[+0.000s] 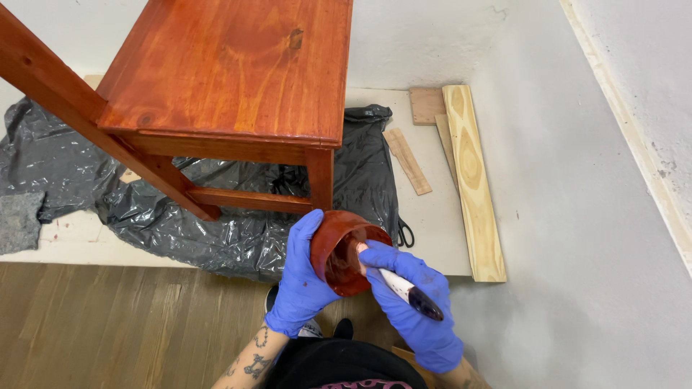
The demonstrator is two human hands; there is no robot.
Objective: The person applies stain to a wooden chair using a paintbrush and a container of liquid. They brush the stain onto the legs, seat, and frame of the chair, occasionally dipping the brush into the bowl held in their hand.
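Stained red chair (223, 72) on black plastic sheet (238, 230), far left. Left hand (299, 277), fingers wrapped round tilted stain cup (346, 252), below the chair leg. Right hand (411, 299), fingers pinching brush (393, 284) dipped inside. Likely risk: drips past the sheet onto wood floor (108, 324), from that tilt.

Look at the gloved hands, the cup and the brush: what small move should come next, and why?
Probably lift the brush out of the cup and wipe it on the rim. The right hand has the brush tip down inside the stain-coated cup, which the left hand holds tilted. The stained chair stands just ahead on black plastic sheet, so a drip-free brush seems wise.
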